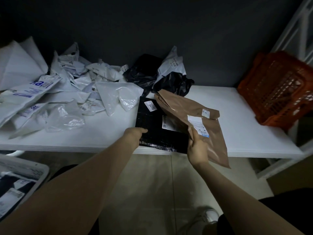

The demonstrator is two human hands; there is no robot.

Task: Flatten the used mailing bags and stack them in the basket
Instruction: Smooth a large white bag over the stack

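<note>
Head view. On the white table, a flat black mailing bag lies at the 6 o'clock edge, its near corner overhanging; its surface is glossy and finely textured, with a white label reading 5270 at its far left corner and a second white label partly covered. The left hand has its fingers curled over this bag's left edge, grasping it. The right hand pinches the left edge of a brown mailing bag, thumb on top; this bag is creased, folded at its far end, bears two white labels, overlaps the black bag's right side and hangs past the table edge. A pile of crumpled white bags fills the 9 to 11 o'clock area, with crumpled black bags at 12 o'clock. The orange lattice basket sits tilted at 3 o'clock, well apart from both hands.
</note>
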